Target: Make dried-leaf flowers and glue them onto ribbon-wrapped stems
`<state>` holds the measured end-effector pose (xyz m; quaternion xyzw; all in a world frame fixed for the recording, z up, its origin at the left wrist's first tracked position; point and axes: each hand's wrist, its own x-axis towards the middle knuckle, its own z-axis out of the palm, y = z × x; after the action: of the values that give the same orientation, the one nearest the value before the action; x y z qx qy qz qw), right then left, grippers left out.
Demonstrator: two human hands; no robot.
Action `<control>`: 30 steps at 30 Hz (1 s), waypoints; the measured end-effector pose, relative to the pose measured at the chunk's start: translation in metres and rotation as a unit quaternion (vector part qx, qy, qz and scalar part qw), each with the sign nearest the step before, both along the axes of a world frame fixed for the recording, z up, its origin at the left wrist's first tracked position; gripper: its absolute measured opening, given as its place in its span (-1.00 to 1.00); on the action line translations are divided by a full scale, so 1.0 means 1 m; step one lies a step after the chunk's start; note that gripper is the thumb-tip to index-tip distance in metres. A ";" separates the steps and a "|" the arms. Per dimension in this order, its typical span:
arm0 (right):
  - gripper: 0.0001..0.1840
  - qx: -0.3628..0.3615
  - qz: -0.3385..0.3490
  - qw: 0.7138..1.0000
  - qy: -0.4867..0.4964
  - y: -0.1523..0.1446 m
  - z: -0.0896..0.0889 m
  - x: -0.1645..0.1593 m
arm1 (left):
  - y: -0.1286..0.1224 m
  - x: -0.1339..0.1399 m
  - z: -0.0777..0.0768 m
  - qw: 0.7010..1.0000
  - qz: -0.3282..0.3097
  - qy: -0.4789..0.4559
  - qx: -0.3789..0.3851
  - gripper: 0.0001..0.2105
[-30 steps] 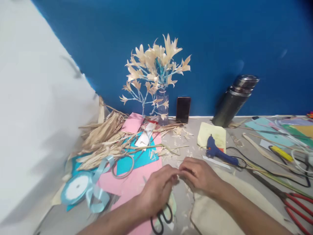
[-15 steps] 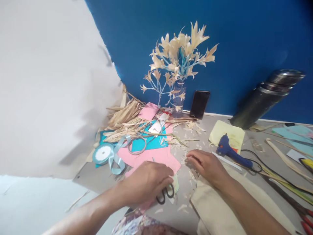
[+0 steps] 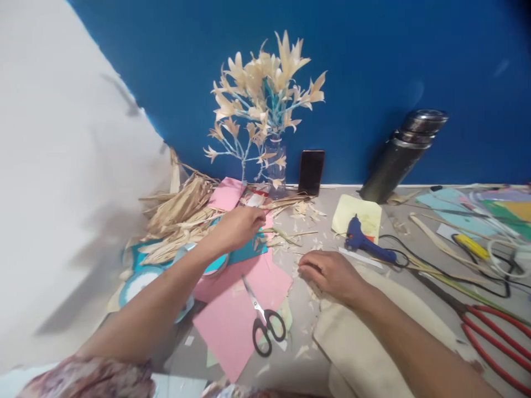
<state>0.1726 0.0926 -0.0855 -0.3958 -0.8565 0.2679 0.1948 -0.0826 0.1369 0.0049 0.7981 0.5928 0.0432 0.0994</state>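
My left hand (image 3: 245,225) reaches over the blue sheet (image 3: 249,251) at the foot of the flower vase. Its fingers are bent and closed; whatever lies under them is hidden. Low on the table rests my right hand (image 3: 332,272), fingers curled together with the thumb against them. I cannot make out what it holds, if anything. Pale shavings (image 3: 305,210) lie scattered beyond it. A pair of scissors (image 3: 259,312) with black handles lies slightly spread on pink paper (image 3: 224,315), nearer to me than my left hand. Cream flowers (image 3: 265,72) on blue stems stand in a clear bottle (image 3: 276,166).
Dried husks (image 3: 182,204) are heaped at the left, with a ribbon roll (image 3: 139,284) partly behind my left forearm. A blue glue gun (image 3: 365,240), its cord, a phone (image 3: 311,172), a dark flask (image 3: 398,160) and red-handled shears (image 3: 493,331) occupy the right side.
My left hand has left the scissors and moved forward to the blue sheet, so the scissors now show fully. My right hand keeps its curled pose. The view has turned to the right.
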 end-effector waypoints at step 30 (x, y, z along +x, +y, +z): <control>-0.77 -0.003 0.028 0.995 -0.091 0.003 0.013 0.001 | 0.069 0.120 -0.055 0.993 -0.067 0.075 -0.067 -0.79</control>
<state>0.1732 0.0960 -0.0721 -0.3944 -0.8808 0.2387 0.1076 0.0379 0.2059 -0.0497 0.8283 0.5456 -0.0636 0.1103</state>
